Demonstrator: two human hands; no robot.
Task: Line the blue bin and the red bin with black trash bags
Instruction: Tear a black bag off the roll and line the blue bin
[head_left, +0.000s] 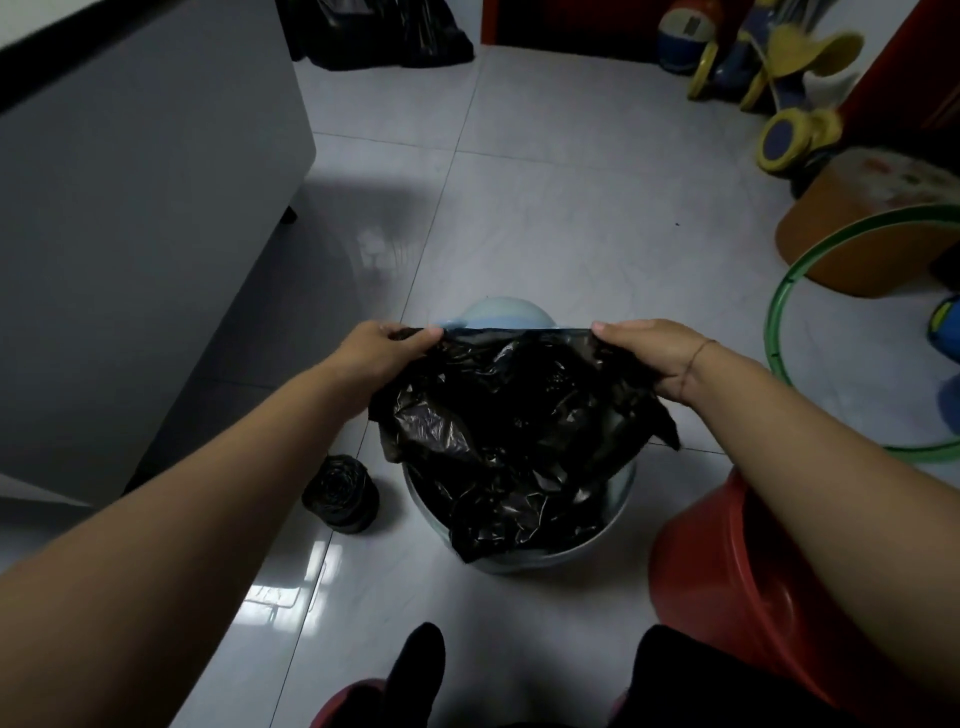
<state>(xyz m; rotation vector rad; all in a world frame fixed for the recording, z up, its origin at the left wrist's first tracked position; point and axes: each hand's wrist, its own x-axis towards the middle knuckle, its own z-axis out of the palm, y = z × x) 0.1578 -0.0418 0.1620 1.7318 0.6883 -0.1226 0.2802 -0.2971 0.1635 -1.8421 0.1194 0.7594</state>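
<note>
Centre frame, I pinch the black bag (509, 415) mouth with left hand (387, 348) and right hand (649, 358) over the blue bin (519, 558) (red bin (727, 571) unlined); next, fold it over the rim.

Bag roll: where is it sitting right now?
In the head view the bag roll stands on the floor tiles just left of the blue bin, below the left forearm and near the grey cabinet.

Head camera, single view: I look forward and steeply down from above, close over my two outstretched forearms, onto the glossy white tiled floor (545, 171); wide-angle, edges bowed.
</note>
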